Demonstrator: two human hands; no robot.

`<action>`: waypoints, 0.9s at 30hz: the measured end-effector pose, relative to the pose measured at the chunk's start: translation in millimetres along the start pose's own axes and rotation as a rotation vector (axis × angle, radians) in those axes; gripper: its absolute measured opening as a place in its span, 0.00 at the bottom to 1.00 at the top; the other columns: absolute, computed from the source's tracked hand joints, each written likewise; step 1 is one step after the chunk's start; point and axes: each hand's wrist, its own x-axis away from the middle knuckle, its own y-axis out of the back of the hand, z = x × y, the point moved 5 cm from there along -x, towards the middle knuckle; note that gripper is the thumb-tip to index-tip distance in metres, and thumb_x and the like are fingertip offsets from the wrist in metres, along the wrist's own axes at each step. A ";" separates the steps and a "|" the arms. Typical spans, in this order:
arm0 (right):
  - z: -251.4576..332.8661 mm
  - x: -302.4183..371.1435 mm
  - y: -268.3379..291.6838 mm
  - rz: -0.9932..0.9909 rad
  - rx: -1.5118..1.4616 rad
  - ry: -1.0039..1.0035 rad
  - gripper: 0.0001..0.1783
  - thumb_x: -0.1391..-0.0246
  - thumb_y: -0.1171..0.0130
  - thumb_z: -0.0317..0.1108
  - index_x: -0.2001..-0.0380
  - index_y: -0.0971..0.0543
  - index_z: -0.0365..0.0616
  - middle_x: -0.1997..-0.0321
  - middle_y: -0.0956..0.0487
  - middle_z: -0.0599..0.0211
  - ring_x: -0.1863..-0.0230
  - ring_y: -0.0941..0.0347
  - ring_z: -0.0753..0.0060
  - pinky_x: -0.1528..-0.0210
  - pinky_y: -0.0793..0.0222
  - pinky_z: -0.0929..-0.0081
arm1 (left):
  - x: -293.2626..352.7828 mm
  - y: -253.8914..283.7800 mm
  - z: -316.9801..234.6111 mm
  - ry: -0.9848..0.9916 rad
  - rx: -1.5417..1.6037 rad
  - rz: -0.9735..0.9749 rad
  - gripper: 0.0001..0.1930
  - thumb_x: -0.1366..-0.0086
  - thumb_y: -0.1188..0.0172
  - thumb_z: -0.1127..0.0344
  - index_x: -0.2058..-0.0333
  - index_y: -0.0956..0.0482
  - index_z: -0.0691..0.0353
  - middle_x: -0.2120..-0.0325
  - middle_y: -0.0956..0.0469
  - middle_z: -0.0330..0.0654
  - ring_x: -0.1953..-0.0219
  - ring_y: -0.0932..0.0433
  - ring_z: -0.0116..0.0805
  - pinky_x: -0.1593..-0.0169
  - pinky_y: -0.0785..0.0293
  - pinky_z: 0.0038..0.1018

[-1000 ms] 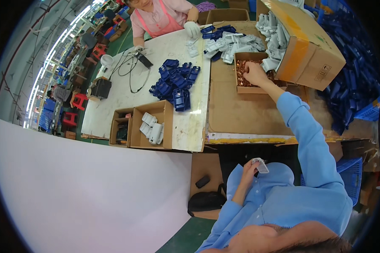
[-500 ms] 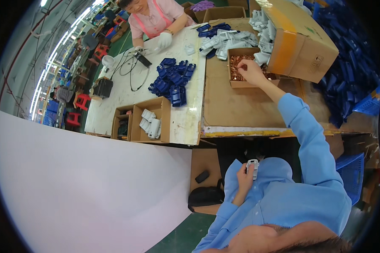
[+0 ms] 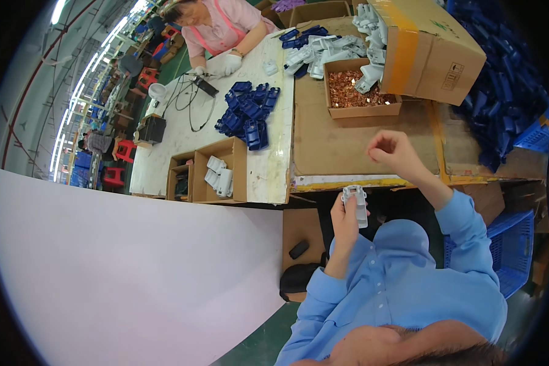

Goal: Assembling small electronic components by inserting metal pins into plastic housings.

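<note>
My left hand (image 3: 344,223) is closed around a light grey plastic housing (image 3: 358,210), held upright near the table's front edge with its hollow, ribbed side showing. Over the cardboard-covered tabletop, my right hand (image 3: 398,154) has its thumb and forefinger curled together in a pinch. Whatever lies between those fingertips is too small to make out. Beyond that hand stands a shallow cardboard box (image 3: 366,112) of small copper-coloured metal pieces (image 3: 345,89), with a grey housing leaning into it.
A large tilted carton (image 3: 433,64) spills grey housings (image 3: 326,53) onto the table. Dark blue housings (image 3: 249,110) lie in a heap at centre left, and many more fill the far right. A divided cardboard box (image 3: 235,174) sits at the near left. Across the table, a gloved co-worker (image 3: 232,63) handles cables.
My right hand has left the box of copper-coloured pieces and come back toward me. My left hand has raised the grey housing toward the table edge.
</note>
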 end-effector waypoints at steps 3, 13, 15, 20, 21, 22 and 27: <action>4.4 24.2 5.1 -0.059 -0.089 -0.076 0.02 0.47 0.43 0.24 0.69 0.25 0.39 0.70 0.23 0.72 0.67 0.26 0.84 0.62 0.30 0.83 | -14.9 -0.5 -17.8 -0.014 -0.042 0.004 0.11 0.31 0.52 0.62 0.59 0.27 0.63 0.74 0.23 0.41 0.78 0.23 0.28 0.73 0.27 0.22; -1.3 46.7 17.8 -0.099 -0.058 -0.013 0.02 0.48 0.44 0.24 0.70 0.26 0.41 0.71 0.27 0.77 0.68 0.32 0.86 0.62 0.34 0.85 | -26.6 -8.9 -64.8 -0.045 -0.061 0.018 0.12 0.30 0.54 0.62 0.58 0.30 0.65 0.76 0.24 0.42 0.82 0.23 0.30 0.79 0.25 0.24; 0.4 47.8 16.0 -0.117 -0.074 -0.045 0.03 0.48 0.45 0.24 0.68 0.25 0.40 0.71 0.26 0.77 0.67 0.31 0.86 0.62 0.34 0.85 | -28.0 -8.0 -69.2 -0.062 -0.081 0.026 0.12 0.31 0.54 0.62 0.59 0.29 0.65 0.76 0.25 0.42 0.82 0.22 0.31 0.79 0.25 0.25; 0.0 49.8 14.0 -0.109 -0.069 -0.036 0.03 0.47 0.45 0.25 0.67 0.25 0.39 0.71 0.26 0.75 0.67 0.30 0.85 0.62 0.33 0.85 | -32.2 -3.1 -77.5 -0.097 -0.073 0.002 0.10 0.32 0.53 0.64 0.60 0.28 0.64 0.76 0.25 0.41 0.83 0.23 0.30 0.80 0.26 0.24; 1.2 50.6 13.2 -0.115 -0.069 -0.035 0.03 0.46 0.45 0.25 0.68 0.25 0.39 0.71 0.26 0.75 0.68 0.30 0.85 0.62 0.33 0.85 | -32.5 -2.5 -78.2 -0.095 -0.070 0.002 0.10 0.32 0.53 0.64 0.60 0.28 0.64 0.76 0.25 0.41 0.83 0.23 0.30 0.80 0.26 0.24; 0.7 51.4 12.2 -0.117 -0.067 -0.038 0.03 0.46 0.45 0.25 0.68 0.25 0.39 0.71 0.26 0.75 0.68 0.30 0.85 0.62 0.33 0.85 | -33.0 -2.0 -78.8 -0.093 -0.066 0.003 0.11 0.31 0.54 0.63 0.59 0.28 0.65 0.77 0.25 0.41 0.83 0.24 0.29 0.80 0.27 0.24; 0.3 51.0 12.8 -0.104 -0.084 -0.014 0.03 0.46 0.46 0.25 0.67 0.26 0.39 0.72 0.27 0.74 0.69 0.29 0.83 0.65 0.33 0.83 | -37.2 0.6 -78.9 -0.071 -0.045 -0.010 0.12 0.32 0.55 0.64 0.60 0.28 0.66 0.78 0.25 0.42 0.84 0.24 0.29 0.81 0.28 0.24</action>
